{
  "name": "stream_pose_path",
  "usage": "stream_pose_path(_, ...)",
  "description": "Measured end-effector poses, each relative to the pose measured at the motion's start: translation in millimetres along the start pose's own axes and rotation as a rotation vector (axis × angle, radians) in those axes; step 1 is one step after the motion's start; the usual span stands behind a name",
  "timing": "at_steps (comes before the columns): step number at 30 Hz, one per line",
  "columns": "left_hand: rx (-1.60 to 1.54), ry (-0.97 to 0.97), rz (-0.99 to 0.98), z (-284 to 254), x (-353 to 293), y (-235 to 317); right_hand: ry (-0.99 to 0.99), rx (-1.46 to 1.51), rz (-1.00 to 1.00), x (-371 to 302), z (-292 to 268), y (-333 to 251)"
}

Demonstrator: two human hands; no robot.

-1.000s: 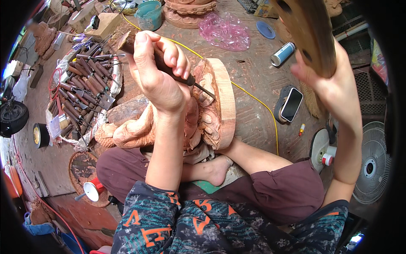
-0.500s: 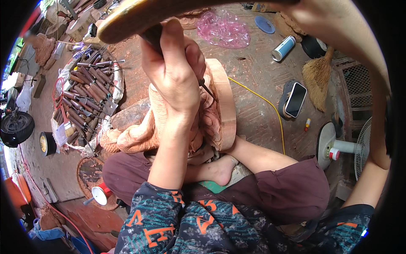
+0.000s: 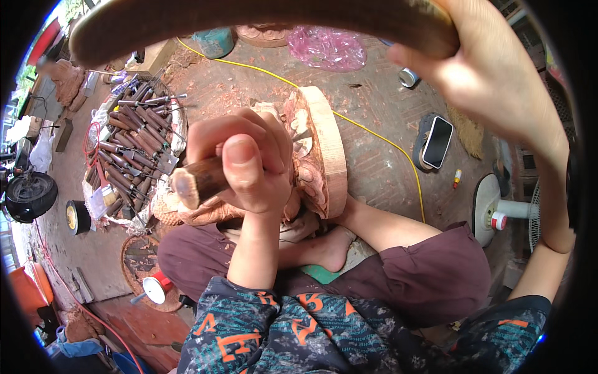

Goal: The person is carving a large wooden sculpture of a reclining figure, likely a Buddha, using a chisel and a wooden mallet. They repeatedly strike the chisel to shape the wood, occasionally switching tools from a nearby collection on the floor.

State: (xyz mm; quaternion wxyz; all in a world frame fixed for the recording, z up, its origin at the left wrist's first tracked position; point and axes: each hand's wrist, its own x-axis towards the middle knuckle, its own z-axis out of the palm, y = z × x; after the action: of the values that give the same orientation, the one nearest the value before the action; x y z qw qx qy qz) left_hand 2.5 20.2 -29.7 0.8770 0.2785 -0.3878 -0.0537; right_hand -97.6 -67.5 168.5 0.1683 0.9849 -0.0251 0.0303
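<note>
My left hand is wrapped round the dark wooden handle of a chisel. The pale, worn butt of the handle points left and toward me. A reddish wood carving with a thick, pale round base lies tipped on its side between my legs. The chisel's narrow blade shows past my fingers, near the carved face by the base; whether it touches cannot be made out. High at the upper right, my right hand grips one end of a long curved wooden mallet, which spans the top of the view, apart from the chisel.
Many wooden-handled chisels lie in a heap on the left. A yellow cable crosses the floor. To the right are a phone on a sandal, a spray can and a fan. Pink plastic lies beyond the carving.
The mallet has come away from the chisel's butt, with my right hand now plainly in view. My left hand has dropped lower, and the chisel's handle has swung down to the left.
</note>
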Motion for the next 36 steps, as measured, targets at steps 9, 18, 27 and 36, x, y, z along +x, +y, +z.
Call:
stream_pose_path(9,-0.025,-0.027,-0.024,4.6,-14.0,-0.3,0.141,-0.039,-0.024,-19.8,4.5,-8.9)
stream_pose_path(18,0.059,-0.058,-0.060,0.5,-22.3,-3.7,0.265,-0.063,-0.010,-37.4,10.9,-21.9)
stream_pose_path(27,-0.538,-0.182,-0.016,-36.6,-11.4,-29.8,0.320,-0.112,0.120,-58.8,9.2,-38.9)
stream_pose_path(36,0.436,-0.289,0.149,51.5,-21.8,-8.1,0.451,0.637,0.667,-120.8,49.7,-52.7)
